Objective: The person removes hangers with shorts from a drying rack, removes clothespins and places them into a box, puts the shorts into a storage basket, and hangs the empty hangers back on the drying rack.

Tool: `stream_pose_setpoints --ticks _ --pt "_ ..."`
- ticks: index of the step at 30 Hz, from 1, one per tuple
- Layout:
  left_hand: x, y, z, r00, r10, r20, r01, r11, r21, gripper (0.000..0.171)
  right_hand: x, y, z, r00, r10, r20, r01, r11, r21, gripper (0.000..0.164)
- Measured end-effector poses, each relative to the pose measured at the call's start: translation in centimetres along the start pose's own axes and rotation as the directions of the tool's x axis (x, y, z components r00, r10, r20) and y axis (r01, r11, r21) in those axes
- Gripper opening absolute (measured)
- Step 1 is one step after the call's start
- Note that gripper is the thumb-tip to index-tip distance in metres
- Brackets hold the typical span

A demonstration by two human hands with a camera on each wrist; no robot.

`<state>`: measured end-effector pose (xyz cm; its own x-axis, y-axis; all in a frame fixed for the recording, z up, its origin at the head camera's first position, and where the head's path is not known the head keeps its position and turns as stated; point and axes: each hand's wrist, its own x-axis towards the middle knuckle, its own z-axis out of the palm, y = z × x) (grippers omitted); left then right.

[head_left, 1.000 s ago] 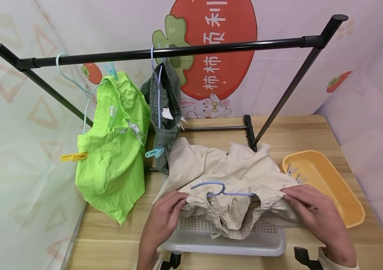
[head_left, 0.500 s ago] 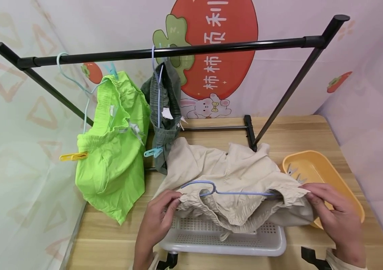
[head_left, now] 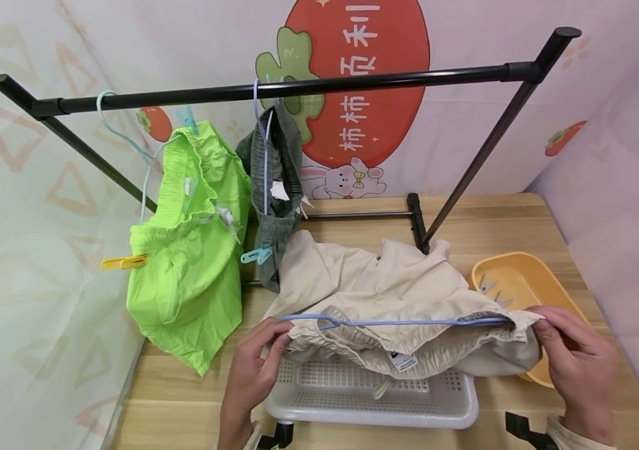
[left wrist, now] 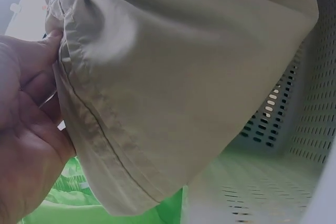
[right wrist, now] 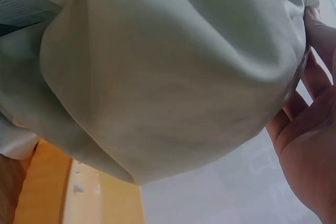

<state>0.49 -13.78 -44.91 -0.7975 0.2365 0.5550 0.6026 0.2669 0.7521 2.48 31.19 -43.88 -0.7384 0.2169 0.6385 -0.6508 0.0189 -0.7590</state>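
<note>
Beige elastic-waist pants are spread over the table and the basket, their waistband stretched wide toward me. A blue hanger lies across inside the waistband, its hook pointing left. My left hand pinches the left end of the waistband between thumb and fingers, right at the hanger's hook. At the other end, my right hand pinches the waistband's right corner by the hanger's tip. A white label shows inside the back of the waist. Both wrist views show the beige cloth hanging from the pinching fingers.
A black rack spans the back. Bright green shorts and dark grey pants hang from it on hangers with clothespins. A white perforated basket sits below the pants; a yellow tray with grey clips stands right.
My hands have moved apart, the right one farther right, stretching the waistband from bunched to nearly straight. The hanger has slid left at the hook and now reaches the right corner.
</note>
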Motion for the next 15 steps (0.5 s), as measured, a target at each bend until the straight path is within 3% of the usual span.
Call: stream_pose_setpoints --ticks 2,5,10,13,15 --pt "-0.2 0.0 -0.1 1.000 0.001 -0.016 -0.001 1.000 -0.005 0.032 0.0 0.0 0.0 1.000 0.004 -0.024 -0.005 1.000 -0.022 0.013" --pt "-0.5 -0.2 -0.2 0.999 0.009 -0.044 -0.010 1.000 -0.025 0.028 -0.2 0.2 -0.1 0.999 0.027 -0.037 -0.032 0.990 -0.134 0.012" --pt "-0.5 -0.2 -0.2 0.998 0.016 -0.062 -0.023 0.993 -0.113 0.021 -0.7 0.9 -0.4 0.998 0.056 -0.041 -0.065 0.969 -0.238 0.011" --pt "-0.4 -0.3 -0.1 0.998 0.018 -0.063 -0.029 0.984 -0.175 0.019 -0.9 1.3 -0.4 0.997 0.079 -0.015 -0.080 0.945 -0.316 0.016" --pt "-0.3 -0.2 0.0 0.998 0.019 -0.060 -0.030 0.981 -0.191 0.020 -1.0 1.5 -0.4 0.996 0.090 0.010 -0.078 0.902 -0.424 0.019"
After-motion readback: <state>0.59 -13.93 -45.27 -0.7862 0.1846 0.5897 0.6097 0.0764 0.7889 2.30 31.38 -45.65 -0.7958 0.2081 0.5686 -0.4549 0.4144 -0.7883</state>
